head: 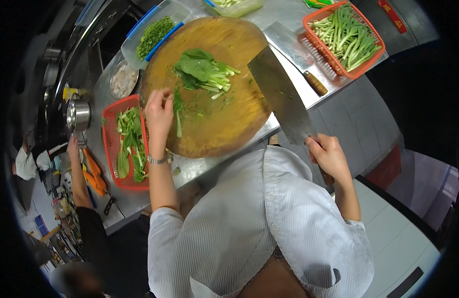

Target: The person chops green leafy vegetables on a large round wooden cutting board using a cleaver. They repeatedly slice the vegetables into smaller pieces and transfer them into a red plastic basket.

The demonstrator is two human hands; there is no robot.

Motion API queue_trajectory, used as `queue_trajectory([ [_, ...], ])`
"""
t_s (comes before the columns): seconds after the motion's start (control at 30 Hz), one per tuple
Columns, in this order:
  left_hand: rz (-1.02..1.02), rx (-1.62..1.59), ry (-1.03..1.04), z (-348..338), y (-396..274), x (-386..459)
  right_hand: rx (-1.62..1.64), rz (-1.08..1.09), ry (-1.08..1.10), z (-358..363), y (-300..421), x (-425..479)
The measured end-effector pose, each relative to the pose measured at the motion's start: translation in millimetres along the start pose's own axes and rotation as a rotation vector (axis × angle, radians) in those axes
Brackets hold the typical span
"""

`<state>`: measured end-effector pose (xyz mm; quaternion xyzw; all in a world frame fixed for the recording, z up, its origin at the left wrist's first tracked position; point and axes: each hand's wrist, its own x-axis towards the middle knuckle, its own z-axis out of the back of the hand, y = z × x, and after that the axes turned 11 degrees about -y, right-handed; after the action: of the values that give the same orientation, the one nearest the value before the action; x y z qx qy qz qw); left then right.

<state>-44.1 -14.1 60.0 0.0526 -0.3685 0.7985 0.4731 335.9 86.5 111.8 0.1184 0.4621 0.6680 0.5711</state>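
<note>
My right hand (329, 154) grips the wooden handle of a broad Chinese cleaver (283, 98), its blade raised at the right edge of a round wooden chopping board (229, 130). Bits of green cling to the steel. On the board lies a bunch of leafy greens (203, 70), stems pointing right. A single leaf with a pale stem (178, 115) lies apart from it, beside my left hand (160, 110). That hand hovers at the board's left edge, fingers curled; whether anything is between them is unclear. Left of it, a red plastic basket (107, 149) holds more leafy greens (132, 143).
A second cleaver (285, 41) lies right of the board, near an orange basket of scallions (344, 41). Behind stand a tub of chopped greens (155, 37) and a bowl of pale food (124, 79). Carrots (93, 173) and a knife (109, 205) lie left, where another person's arm (78, 175) reaches in.
</note>
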Motion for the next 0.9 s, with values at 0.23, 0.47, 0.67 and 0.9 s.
queue_trajectory([
  [0.23,-0.041,0.031,0.155,-71.3,-19.5,-40.1,-0.06,0.088,0.072,-11.9,14.1,6.5],
  [0.47,0.312,-0.019,0.121,-84.4,-17.7,-38.4,0.005,0.109,0.044,-8.4,11.4,0.2],
  [0.67,1.123,-1.047,-0.074,-94.8,-22.8,-19.9,0.015,0.034,0.012,-10.4,5.2,-3.1],
  [0.9,0.295,0.421,-0.142,-27.0,-0.9,-61.9,-0.047,0.025,0.043,-8.6,5.1,2.5],
])
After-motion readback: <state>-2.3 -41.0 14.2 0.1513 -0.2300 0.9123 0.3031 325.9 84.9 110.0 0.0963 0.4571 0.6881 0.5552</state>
